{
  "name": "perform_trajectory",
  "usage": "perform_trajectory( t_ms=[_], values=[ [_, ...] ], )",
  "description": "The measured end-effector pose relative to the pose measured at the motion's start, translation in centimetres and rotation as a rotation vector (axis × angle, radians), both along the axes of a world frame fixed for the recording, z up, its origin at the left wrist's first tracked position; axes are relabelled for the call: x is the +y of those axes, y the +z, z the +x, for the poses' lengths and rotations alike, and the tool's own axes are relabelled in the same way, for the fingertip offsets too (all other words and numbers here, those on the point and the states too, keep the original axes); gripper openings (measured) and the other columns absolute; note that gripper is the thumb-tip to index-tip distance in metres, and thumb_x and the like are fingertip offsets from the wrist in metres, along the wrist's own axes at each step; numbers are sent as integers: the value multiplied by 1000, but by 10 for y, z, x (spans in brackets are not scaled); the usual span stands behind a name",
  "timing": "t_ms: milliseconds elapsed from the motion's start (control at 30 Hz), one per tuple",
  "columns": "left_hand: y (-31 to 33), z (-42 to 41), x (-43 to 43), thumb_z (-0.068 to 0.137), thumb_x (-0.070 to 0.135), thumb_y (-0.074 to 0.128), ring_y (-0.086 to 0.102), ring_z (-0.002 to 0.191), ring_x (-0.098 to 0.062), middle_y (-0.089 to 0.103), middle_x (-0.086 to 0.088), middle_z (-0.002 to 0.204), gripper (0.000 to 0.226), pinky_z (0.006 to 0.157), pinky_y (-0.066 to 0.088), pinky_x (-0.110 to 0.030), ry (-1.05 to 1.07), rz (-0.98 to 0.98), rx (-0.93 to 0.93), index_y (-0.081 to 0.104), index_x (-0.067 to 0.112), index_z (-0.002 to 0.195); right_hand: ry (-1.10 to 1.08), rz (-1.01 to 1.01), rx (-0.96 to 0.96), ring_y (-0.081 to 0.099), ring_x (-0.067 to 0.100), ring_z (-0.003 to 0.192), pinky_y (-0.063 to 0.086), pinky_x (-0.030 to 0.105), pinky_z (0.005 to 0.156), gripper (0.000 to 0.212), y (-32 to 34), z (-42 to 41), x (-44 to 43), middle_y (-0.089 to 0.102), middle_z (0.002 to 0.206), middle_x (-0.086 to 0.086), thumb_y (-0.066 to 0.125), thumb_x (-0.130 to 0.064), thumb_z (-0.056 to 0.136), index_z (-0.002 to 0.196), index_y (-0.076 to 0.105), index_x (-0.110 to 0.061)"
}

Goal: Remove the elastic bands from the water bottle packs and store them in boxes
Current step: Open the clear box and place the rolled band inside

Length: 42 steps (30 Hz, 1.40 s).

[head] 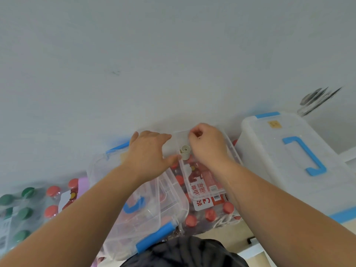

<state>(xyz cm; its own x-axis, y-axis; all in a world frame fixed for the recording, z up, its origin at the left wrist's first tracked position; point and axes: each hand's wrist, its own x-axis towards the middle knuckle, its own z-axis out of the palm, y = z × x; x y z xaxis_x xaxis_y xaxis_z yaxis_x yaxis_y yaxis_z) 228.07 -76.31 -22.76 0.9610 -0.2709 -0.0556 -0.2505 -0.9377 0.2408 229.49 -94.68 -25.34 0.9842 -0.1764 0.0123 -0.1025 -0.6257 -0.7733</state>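
Both arms are reaching forward over the clear box (236, 153), which is sitting on top of the pack of red-capped bottles (211, 214). The rolled elastic band (185, 152) is standing on end at the far end of that box, apparently inside it, right in the gap between the two hands.

The left hand (148, 151) is lying palm down with its fingers (135, 135) stretched out and slightly spread toward the box's far left corner. Its thumb (173, 160) is pointing right, and the tip is just meeting the side of the roll. No finger is curling round the roll.

The right hand (209, 145) is hovering just beyond and to the right of the roll. Its fingers (195, 132) are curling tightly inward, with the tips bunched together above the box's far edge. Whether they are pinching anything, I cannot tell. The roll is sitting below those fingertips, apart from them, close to the heel of the hand.

A second clear container with blue fittings (146, 199) is lying to the left. Green-capped bottles (24, 212) are standing farther left, and a big white box (269, 151) is sitting on the right.
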Motion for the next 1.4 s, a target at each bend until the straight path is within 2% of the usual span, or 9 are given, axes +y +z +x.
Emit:
perform_trajectory(
  t_ms=[100, 267, 433, 600, 700, 867, 1067, 1233, 1400],
  values=[
    [7, -11, 27, 83, 68, 59, 51, 130, -23, 62, 3, 137, 69, 113, 35, -49, 29, -46, -76, 56, 28, 139, 89, -35, -123, 63, 0, 75, 49, 21, 65, 12, 21, -11, 24, 70, 81, -16, 64, -33, 91, 88, 73, -28],
    [10, -35, 87, 74, 70, 65, 52, 127, -25, 61, 4, 136, 73, 107, 41, -44, 133, -79, -103, 60, 30, 135, 261, -264, 107, 69, 16, 97, 53, 30, 86, 44, 28, -32, 69, 73, 101, -6, 74, -52, 82, 114, 74, -21],
    [2, -53, 138, 70, 82, 56, 36, 139, -30, 36, -2, 156, 92, 112, 35, -46, 204, 51, 56, 40, 36, 148, 165, -394, 177, 67, 25, 111, 51, 33, 88, 59, 19, -52, 102, 72, 117, 0, 75, -54, 79, 127, 67, -20],
    [-3, -65, 158, 71, 81, 58, 43, 133, -29, 44, -3, 148, 96, 108, 39, -43, 140, -91, 99, 39, 29, 149, 57, -363, 210, 66, 24, 116, 49, 31, 94, 57, 18, -59, 118, 71, 125, 3, 77, -45, 82, 131, 66, -19],
    [0, -67, 164, 75, 67, 70, 50, 126, -28, 50, -5, 141, 87, 106, 39, -38, 100, -193, 55, 46, 23, 146, 7, -298, 199, 67, 21, 114, 46, 27, 91, 52, 20, -64, 125, 72, 124, 1, 76, -47, 83, 126, 70, -18],
    [16, -70, 176, 85, 15, 73, 60, 73, 2, 70, 3, 106, 48, 77, 44, -14, 113, -634, -50, 62, 26, 131, -84, -107, 128, 67, 17, 112, 47, 25, 93, 43, 32, -81, 133, 73, 123, 2, 74, -43, 89, 122, 74, -15],
    [52, -66, 158, 84, -1, 71, 69, 72, -20, 71, 14, 110, 62, 76, 59, -25, 112, -1218, -55, 59, 44, 125, -166, 30, 27, 61, 3, 86, 52, 32, 88, 42, 61, -100, 128, 67, 116, -8, 74, -51, 87, 122, 71, -26],
    [92, -53, 121, 84, 1, 71, 68, 75, -10, 73, 9, 93, 43, 73, 56, -19, -130, -1218, -162, 67, 28, 117, -277, 145, -81, 67, 7, 102, 56, 44, 96, 39, 98, -118, 113, 70, 116, -14, 61, -61, 91, 117, 70, -34],
    [111, -56, 83, 84, 7, 75, 68, 80, -5, 71, 19, 90, 24, 75, 53, -14, -404, -1045, -347, 75, 25, 99, -482, 495, -153, 75, 4, 86, 60, 28, 62, 41, 132, -136, 87, 76, 103, -14, 50, -65, 97, 98, 73, -31]
  ],
)
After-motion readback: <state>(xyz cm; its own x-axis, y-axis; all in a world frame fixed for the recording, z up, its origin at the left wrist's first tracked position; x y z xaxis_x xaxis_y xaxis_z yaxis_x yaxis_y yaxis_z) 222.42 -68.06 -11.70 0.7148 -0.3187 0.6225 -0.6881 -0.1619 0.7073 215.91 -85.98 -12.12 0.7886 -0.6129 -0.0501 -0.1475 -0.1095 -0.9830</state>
